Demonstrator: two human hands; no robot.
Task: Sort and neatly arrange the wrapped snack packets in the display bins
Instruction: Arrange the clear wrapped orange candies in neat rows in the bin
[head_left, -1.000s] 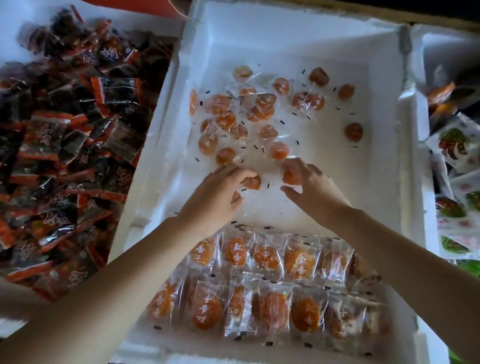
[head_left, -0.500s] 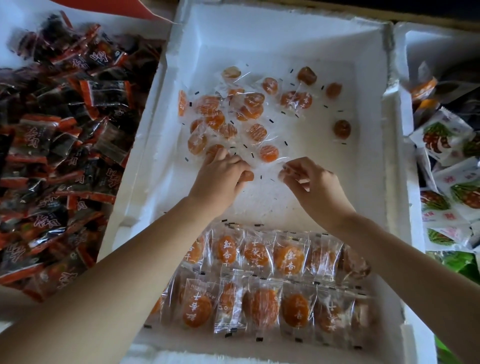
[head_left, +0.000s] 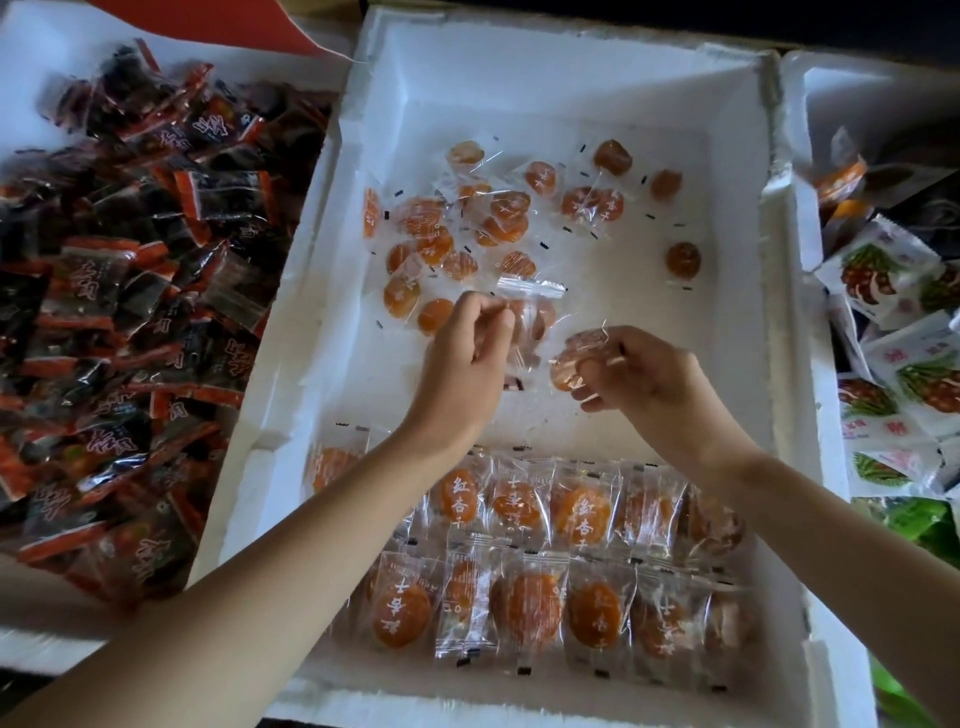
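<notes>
A white foam bin (head_left: 613, 83) fills the middle of the view. Loose clear packets of orange dried apricot (head_left: 467, 234) lie scattered at its far end. Two tidy rows of the same packets (head_left: 545, 551) line its near end. My left hand (head_left: 467, 358) is raised over the bin's middle and pinches one clear apricot packet (head_left: 532, 317) by its edge. My right hand (head_left: 644, 374) holds another apricot packet (head_left: 574, 361) between thumb and fingers, just right of the first.
A bin heaped with dark red-and-black packets (head_left: 130, 291) lies to the left. White packets with green and red pictures (head_left: 898, 364) fill the bin on the right. A single apricot packet (head_left: 683, 260) lies apart near the middle bin's right wall.
Both hands have picked a packet off the bin floor and lifted it toward me. The camera has shifted slightly.
</notes>
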